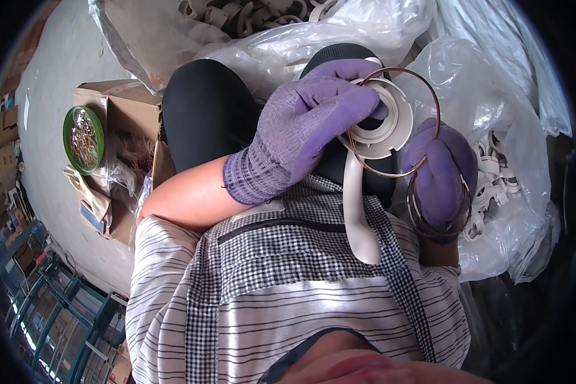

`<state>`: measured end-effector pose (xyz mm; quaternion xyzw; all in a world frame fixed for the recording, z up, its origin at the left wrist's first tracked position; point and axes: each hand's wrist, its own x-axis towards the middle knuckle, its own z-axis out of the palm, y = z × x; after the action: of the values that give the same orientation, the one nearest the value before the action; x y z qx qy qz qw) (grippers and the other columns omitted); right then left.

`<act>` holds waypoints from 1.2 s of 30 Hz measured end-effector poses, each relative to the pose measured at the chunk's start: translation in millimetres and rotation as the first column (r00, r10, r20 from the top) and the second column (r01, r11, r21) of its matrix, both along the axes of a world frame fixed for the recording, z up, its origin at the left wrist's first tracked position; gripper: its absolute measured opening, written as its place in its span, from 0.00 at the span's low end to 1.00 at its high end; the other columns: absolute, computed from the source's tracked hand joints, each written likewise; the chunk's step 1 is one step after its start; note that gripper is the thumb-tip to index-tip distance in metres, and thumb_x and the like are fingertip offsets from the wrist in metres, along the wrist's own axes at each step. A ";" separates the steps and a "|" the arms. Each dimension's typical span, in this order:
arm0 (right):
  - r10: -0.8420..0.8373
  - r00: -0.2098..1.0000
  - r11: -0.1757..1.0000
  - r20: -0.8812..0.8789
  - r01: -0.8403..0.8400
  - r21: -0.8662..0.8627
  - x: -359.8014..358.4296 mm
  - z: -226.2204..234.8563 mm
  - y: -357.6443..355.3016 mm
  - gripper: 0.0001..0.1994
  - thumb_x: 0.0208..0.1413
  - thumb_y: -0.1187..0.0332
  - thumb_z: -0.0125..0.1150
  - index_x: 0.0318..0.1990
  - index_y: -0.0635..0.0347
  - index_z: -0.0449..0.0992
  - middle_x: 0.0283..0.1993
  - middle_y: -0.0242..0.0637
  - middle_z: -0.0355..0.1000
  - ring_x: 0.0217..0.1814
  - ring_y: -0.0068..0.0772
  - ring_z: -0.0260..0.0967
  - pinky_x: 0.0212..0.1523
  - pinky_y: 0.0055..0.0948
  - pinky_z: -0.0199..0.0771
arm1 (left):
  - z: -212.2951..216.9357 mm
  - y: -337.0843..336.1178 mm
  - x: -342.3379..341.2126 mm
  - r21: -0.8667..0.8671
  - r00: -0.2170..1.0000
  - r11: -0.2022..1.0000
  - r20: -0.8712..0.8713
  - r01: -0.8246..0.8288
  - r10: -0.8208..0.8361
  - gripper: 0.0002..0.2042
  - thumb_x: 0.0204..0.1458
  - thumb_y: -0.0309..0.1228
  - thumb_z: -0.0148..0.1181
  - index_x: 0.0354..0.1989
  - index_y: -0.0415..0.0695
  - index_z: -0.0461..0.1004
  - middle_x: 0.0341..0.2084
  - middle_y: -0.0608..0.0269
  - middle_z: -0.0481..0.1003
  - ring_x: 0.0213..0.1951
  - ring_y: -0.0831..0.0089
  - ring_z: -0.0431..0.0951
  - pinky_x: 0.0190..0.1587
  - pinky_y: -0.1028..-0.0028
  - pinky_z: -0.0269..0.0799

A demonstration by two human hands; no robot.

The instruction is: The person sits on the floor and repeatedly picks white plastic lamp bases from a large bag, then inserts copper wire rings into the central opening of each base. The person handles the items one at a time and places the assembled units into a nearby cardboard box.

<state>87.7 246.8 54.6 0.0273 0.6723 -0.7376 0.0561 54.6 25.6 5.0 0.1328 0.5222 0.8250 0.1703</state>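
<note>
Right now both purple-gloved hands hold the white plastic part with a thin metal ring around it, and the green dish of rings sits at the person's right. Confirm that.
Not quite: the green dish of rings sits at the person's left, as the head view shows. The rest stands: left hand and right hand hold the white plastic part with the metal ring.

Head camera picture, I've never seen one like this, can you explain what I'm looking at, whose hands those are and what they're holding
This is one picture from a wide fisheye camera worn on a person's head, looking down at their own lap, so straight edges bend near the rim. There is no machine: both hands wear purple knitted gloves. The left hand grips a white round plastic part with a long handle that hangs down over the checked apron. The right hand holds a thin copper-coloured wire ring against that part, with more such rings looped around its wrist. The person sits with knees in black trousers. Ahead and to the right lie clear plastic bags of white plastic pieces. On the left, a green round tin of wire rings rests on an open cardboard box.
</note>
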 end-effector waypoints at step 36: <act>0.203 0.887 0.943 -0.415 -0.062 0.328 14.4 -19.3 49.2 0.21 0.59 0.63 0.68 0.56 0.67 0.76 0.43 0.41 0.79 0.34 0.27 0.75 0.34 0.27 0.76 | 18.4 -15.6 -29.5 0.390 0.895 0.819 -0.028 0.421 -0.446 0.09 0.58 0.30 0.61 0.36 0.34 0.76 0.33 0.44 0.79 0.15 0.82 0.68 0.20 0.82 0.65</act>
<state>102.0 296.0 35.2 -0.1792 0.7733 -0.6059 -0.0523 25.1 10.0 23.4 0.2524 0.2997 0.8548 0.3405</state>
